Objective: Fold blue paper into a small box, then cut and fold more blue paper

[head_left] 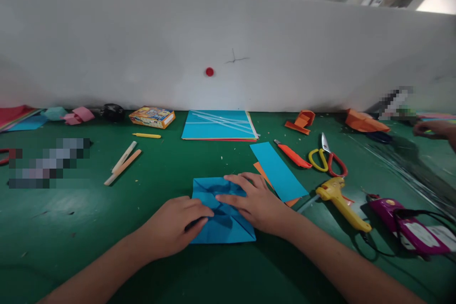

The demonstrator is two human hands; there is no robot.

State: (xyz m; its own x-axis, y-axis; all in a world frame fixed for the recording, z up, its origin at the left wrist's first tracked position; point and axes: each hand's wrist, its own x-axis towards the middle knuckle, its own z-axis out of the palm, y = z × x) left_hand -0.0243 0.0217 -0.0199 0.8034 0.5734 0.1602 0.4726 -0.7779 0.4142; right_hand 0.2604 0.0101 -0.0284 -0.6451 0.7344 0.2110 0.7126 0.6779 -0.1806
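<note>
A folded blue paper square point(228, 228) lies on the green table point(107, 228) just in front of me. My left hand point(174, 228) rests on its left edge, fingers pressed together on a fold. My right hand point(252, 202) lies flat across the upper right of the paper, fingers stretched out and pressing it down. Creases run across the sheet between the two hands.
A blue paper strip point(278, 171) over an orange piece lies to the right. Past it are an orange cutter point(292, 154), scissors point(329, 159), a yellow glue gun point(342, 204) and a purple device point(409, 230). A blue paper stack point(219, 126), a box point(152, 117) and sticks point(123, 161) sit farther back. Another person's hand point(436, 130) is at far right.
</note>
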